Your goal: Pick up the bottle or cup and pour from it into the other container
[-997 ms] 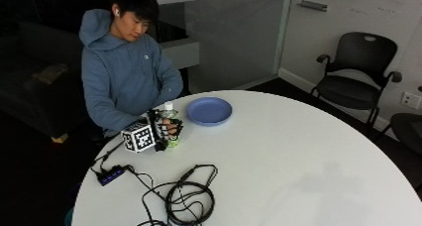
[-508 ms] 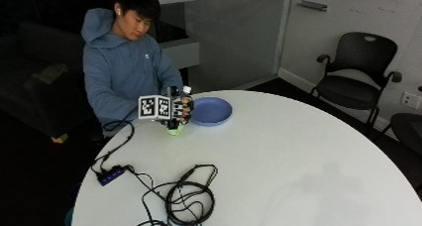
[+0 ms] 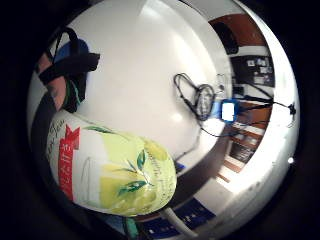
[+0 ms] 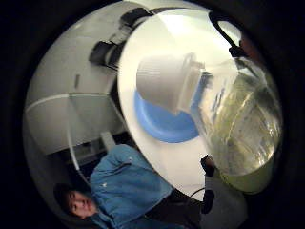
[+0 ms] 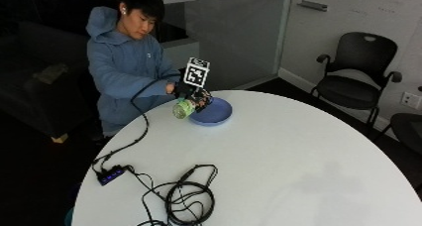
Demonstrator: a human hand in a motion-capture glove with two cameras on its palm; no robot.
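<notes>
a round white table (image 5: pixel 277 161) fills most of the outside view, set in a dim room with a glass partition (image 5: pixel 244 37) behind it and black office chairs (image 5: pixel 356 82) off to one side by a pale wall. near the table's edge on the person's side lie a loose coil of black cable (image 5: pixel 188 198) and a small hub with blue lights (image 5: pixel 109 175). a person in a blue hooded top (image 5: pixel 125 70) sits at the far rim, and the gloved right hand (image 5: pixel 188 93) is raised above the table, its fingers wrapped around a bottle (image 5: pixel 184 108) with a green and yellow label. the bottle is held tilted over, its base towards the person and its neck end over the near rim of a blue plate (image 5: pixel 214 114) that lies flat on the table. in the thumb side palm view the bottle's white cap (image 4: pixel 162 83) is on the neck and sits over the blue plate, with pale liquid showing through the clear shoulder. the little finger side palm view shows the label's leaf print and red band close against the palm. from the outside view the bottle's neck is hidden behind the hand and cannot be made out, and how the far side of the fingers lie is not visible. the person's other hand is out of sight.
</notes>
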